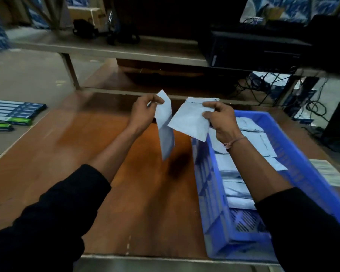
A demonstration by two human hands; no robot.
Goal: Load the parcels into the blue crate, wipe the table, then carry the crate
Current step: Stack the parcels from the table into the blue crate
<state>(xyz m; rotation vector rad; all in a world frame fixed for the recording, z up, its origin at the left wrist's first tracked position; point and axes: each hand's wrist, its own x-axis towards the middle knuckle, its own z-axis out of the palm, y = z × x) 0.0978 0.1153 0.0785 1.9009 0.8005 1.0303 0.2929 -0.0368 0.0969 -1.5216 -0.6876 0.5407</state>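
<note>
My left hand pinches the top of a pale grey parcel that hangs down above the brown table. My right hand grips a second pale parcel by its upper right corner, held over the left wall of the blue crate. The crate stands on the right side of the table and holds several flat pale parcels. Both forearms reach forward in black sleeves.
A low wooden shelf with dark items runs behind the table. Blue and green flat boxes lie on the floor at the left. A black case and tangled cables sit at the back right. Papers lie right of the crate.
</note>
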